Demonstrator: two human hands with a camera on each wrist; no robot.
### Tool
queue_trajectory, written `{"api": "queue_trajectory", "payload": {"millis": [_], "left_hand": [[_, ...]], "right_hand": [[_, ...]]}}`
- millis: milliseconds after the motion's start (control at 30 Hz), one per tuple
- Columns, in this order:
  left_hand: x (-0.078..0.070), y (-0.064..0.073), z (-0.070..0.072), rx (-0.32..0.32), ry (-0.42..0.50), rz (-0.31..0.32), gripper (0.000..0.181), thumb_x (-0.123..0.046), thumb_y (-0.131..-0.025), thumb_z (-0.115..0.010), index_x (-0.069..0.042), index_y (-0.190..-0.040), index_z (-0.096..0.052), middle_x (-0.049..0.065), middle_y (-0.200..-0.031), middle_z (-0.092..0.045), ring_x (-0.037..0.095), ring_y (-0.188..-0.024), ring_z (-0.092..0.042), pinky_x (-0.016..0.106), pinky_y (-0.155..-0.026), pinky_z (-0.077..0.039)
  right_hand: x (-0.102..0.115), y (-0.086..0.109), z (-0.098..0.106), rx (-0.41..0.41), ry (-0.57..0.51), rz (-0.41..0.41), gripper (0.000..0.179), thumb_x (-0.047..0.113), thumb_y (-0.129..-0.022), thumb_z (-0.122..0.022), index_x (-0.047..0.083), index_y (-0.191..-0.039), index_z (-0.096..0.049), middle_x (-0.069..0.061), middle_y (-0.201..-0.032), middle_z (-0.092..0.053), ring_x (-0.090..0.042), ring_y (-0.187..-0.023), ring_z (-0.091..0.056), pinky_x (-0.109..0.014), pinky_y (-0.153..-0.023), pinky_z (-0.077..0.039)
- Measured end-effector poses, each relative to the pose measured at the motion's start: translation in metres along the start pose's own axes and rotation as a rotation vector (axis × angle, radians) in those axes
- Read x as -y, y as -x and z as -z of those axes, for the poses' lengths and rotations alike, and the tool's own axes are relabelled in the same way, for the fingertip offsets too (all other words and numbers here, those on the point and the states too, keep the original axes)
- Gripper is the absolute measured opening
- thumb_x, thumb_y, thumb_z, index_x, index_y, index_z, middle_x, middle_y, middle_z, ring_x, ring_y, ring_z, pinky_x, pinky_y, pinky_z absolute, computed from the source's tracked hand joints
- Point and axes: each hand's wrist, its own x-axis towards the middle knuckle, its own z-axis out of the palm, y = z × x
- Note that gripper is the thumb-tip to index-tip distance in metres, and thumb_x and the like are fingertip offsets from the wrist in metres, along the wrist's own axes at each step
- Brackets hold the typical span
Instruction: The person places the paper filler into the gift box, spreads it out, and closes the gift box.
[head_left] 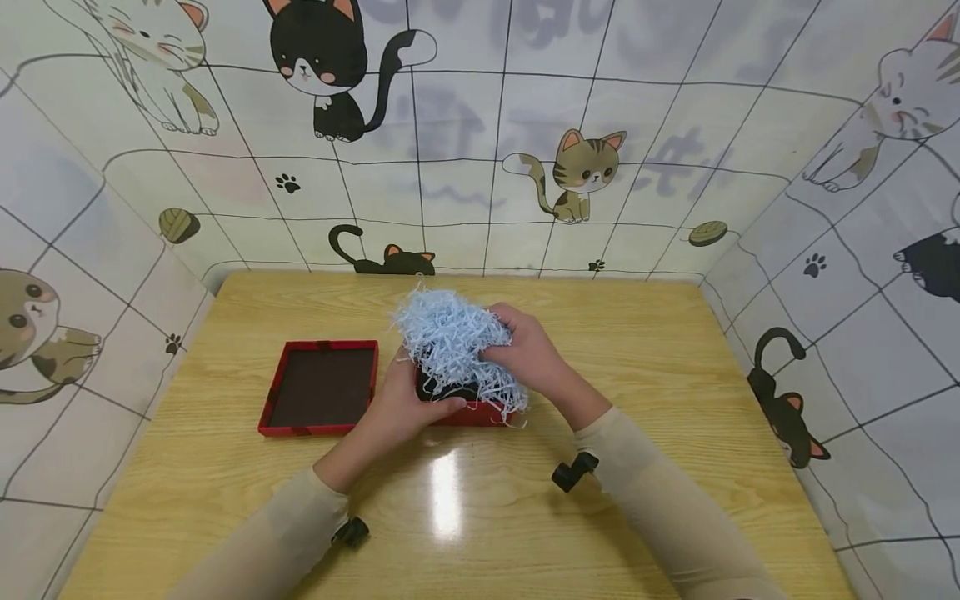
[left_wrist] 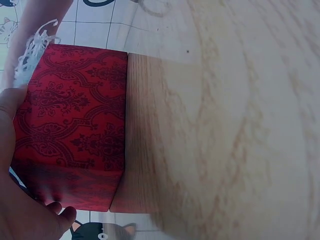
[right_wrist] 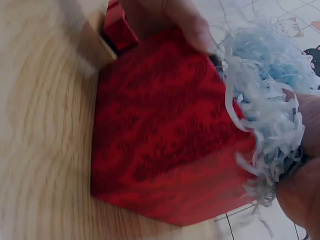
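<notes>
A red patterned box point(left_wrist: 75, 110) with a dark inside stands on the table, and a heap of pale blue shredded paper point(head_left: 450, 337) bulges above its opening. My left hand point(head_left: 401, 400) grips the box at its left side, thumb along the near rim and fingers round the far left corner. From the right, my right hand point(head_left: 528, 346) grips the shredded paper, its fingertips sunk into the strands. In the right wrist view, strands point(right_wrist: 265, 110) hang over the rim of the box beside the right hand. Whatever lies under the paper is hidden.
A red box lid point(head_left: 281, 387) lies to the left of the box with its dark inside facing up. The wooden table point(head_left: 637, 333) meets a cat-patterned backdrop point(head_left: 465, 192) at the back and both sides. A dark strap piece point(head_left: 575, 472) sits at each sleeve.
</notes>
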Motion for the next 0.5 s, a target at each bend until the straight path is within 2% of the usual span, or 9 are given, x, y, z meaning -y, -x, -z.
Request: {"api": "queue_trajectory", "payload": {"millis": [167, 300, 500], "left_hand": [[-0.0021, 0.0004, 0.0001, 0.005, 0.011, 0.008, 0.106, -0.026, -0.082, -0.102, -0.023, -0.166, -0.037, -0.003, -0.159, -0.050, 0.016, -0.147, -0.048, 0.046, -0.126, -0.038], [-0.0025, 0.0007, 0.0004, 0.011, 0.023, 0.005, 0.106, -0.026, -0.083, -0.101, -0.024, -0.166, -0.036, -0.004, -0.160, -0.048, 0.016, -0.149, -0.046, 0.046, -0.127, -0.037], [-0.0032, 0.0027, 0.0004, 0.012, -0.030, 0.036, 0.112, -0.042, -0.083, -0.100, -0.023, -0.170, -0.031, 0.001, -0.166, -0.043, 0.020, -0.152, -0.043, 0.050, -0.126, -0.038]], "right_hand": [[-0.0088, -0.0048, 0.0013, 0.048, 0.187, 0.081, 0.043, -0.005, -0.091, -0.084, 0.009, -0.130, -0.075, -0.004, -0.125, -0.072, -0.024, -0.117, -0.067, -0.046, -0.102, -0.058], [-0.0089, -0.0081, -0.0006, 0.103, 0.308, 0.101, 0.047, -0.002, -0.092, -0.087, 0.008, -0.135, -0.074, -0.005, -0.127, -0.071, -0.025, -0.118, -0.067, -0.047, -0.104, -0.058], [-0.0023, -0.0084, -0.0036, 0.174, 0.386, 0.090, 0.063, 0.007, -0.092, -0.090, 0.002, -0.150, -0.064, -0.014, -0.140, -0.068, -0.034, -0.132, -0.063, -0.052, -0.115, -0.051]]}}
